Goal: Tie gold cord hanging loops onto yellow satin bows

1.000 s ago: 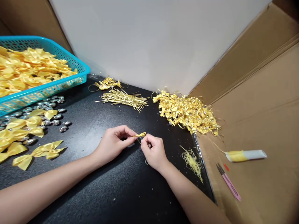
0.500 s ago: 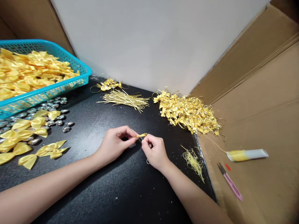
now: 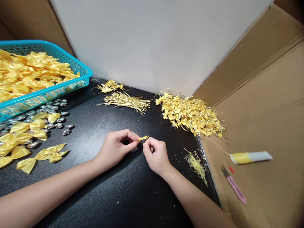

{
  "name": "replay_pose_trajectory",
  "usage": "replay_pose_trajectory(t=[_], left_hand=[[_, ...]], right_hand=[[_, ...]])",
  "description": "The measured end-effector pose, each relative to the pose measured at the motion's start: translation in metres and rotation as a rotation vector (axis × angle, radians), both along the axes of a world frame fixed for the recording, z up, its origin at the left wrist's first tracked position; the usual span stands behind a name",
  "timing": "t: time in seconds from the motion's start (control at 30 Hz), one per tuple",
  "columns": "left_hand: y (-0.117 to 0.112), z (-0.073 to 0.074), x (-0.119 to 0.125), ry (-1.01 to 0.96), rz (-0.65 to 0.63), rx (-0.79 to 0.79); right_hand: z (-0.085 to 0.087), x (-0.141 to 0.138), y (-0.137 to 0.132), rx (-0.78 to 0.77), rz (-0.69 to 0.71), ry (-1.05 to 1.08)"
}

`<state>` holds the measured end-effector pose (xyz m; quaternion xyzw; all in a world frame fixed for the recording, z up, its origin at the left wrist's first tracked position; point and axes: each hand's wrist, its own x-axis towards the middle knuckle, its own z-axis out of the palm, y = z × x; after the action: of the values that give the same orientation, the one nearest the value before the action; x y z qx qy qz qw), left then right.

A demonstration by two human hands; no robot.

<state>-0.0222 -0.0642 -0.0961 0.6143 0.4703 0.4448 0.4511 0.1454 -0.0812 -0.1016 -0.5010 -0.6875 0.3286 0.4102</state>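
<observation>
My left hand (image 3: 116, 148) and my right hand (image 3: 155, 156) meet over the middle of the black table (image 3: 114, 193). Both pinch a small loop of gold cord (image 3: 143, 138) between thumb and fingertips, the left hand at its left end, the right hand just below its right end. A bundle of cut gold cords (image 3: 125, 100) lies behind the hands. Loose yellow satin bows (image 3: 39, 154) lie at the left among several silver beads (image 3: 59, 123).
A turquoise basket (image 3: 54, 91) heaped with yellow bows stands at the back left. A pile of finished small bows (image 3: 192, 115) lies at the back right, yellow thread scraps (image 3: 196, 164) near it. On cardboard at the right lie a thread spool (image 3: 250, 157) and pink snips (image 3: 234, 185).
The hands have stayed in place and moved slightly closer together on the cord loop. The view has shifted a little.
</observation>
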Motion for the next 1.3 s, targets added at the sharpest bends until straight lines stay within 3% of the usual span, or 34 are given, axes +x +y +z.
replay_pose_trajectory(t=[0.53, 0.8, 0.93, 1.07, 1.3], left_hand=[[-0.004, 0.002, -0.002, 0.020, 0.017, 0.095], [-0.006, 0.004, -0.003, 0.079, -0.009, 0.178], [-0.004, 0.002, -0.007, 0.066, 0.042, 0.166], [-0.004, 0.002, -0.008, 0.081, 0.019, 0.160], [-0.005, 0.005, -0.004, 0.133, -0.074, 0.266]], right_hand=[[0.001, -0.002, -0.005, 0.037, -0.011, -0.022], [-0.001, -0.003, -0.006, -0.052, -0.011, 0.119], [0.006, 0.009, -0.002, 0.103, -0.045, 0.013], [0.009, 0.021, 0.006, 0.254, 0.046, -0.112], [0.005, 0.016, 0.008, 0.228, 0.018, -0.080]])
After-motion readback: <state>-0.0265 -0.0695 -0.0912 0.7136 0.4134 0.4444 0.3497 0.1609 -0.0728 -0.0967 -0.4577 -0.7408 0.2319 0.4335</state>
